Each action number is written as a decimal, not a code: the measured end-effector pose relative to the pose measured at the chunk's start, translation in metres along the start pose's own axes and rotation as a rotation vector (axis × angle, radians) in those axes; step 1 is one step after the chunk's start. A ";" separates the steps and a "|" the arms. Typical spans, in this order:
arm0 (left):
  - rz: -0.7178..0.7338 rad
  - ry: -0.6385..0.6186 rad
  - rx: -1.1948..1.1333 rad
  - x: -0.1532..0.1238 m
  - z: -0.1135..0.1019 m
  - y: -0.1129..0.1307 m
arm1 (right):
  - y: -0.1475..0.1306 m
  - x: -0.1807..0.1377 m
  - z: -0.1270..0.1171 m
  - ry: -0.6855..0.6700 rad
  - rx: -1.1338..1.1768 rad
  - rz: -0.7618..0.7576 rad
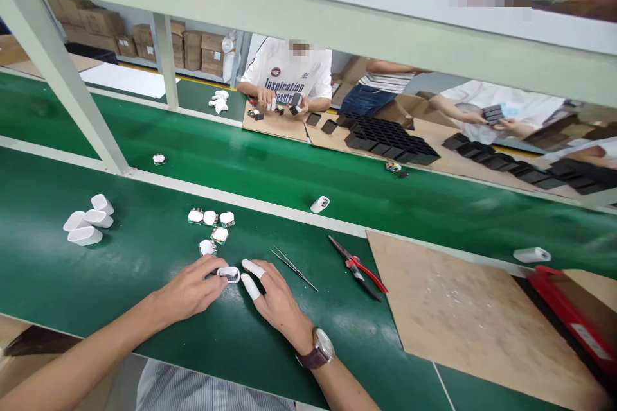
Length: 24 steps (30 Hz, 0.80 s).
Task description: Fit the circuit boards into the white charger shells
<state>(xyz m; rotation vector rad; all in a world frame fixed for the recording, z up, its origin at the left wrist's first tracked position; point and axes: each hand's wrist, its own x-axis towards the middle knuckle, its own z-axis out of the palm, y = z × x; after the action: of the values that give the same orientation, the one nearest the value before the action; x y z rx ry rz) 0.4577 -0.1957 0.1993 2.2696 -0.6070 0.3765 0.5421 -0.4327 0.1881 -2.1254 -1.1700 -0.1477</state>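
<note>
My left hand (193, 289) is closed on a small white plastic housing (233, 274), its oval open end facing right with dark and metallic parts visible inside. Just right of that housing is my right hand (277, 302), fingers apart and holding nothing; white finger cots cover two of its digits. Beyond my left hand lie several small circuit boards (220, 236) topped with white pieces. Tweezers (295, 268) rest to the right of my right hand, and red-and-black long-nose pliers (357, 264) lie farther right.
Several white housings (85, 236) stand at left. A white rail (270, 215) separates my bench from the green belt (241, 170), which carries more housings and boards. Brown board (448, 308) and a red-edged tool (569, 314) occupy the right. Co-workers handle parts opposite, beside black cases (390, 138).
</note>
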 end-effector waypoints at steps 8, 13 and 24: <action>-0.568 0.017 -0.593 0.035 -0.022 -0.024 | 0.007 -0.001 0.006 0.005 0.029 0.000; -0.520 0.202 -0.206 0.096 -0.061 -0.090 | 0.010 0.000 0.009 0.031 0.025 -0.016; -0.484 0.340 0.259 0.150 -0.093 -0.203 | 0.019 -0.004 0.017 0.076 -0.002 -0.031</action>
<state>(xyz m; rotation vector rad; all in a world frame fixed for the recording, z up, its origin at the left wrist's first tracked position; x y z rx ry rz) 0.6842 -0.0507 0.2081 2.4212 0.1759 0.6025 0.5509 -0.4312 0.1640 -2.0856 -1.1591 -0.2420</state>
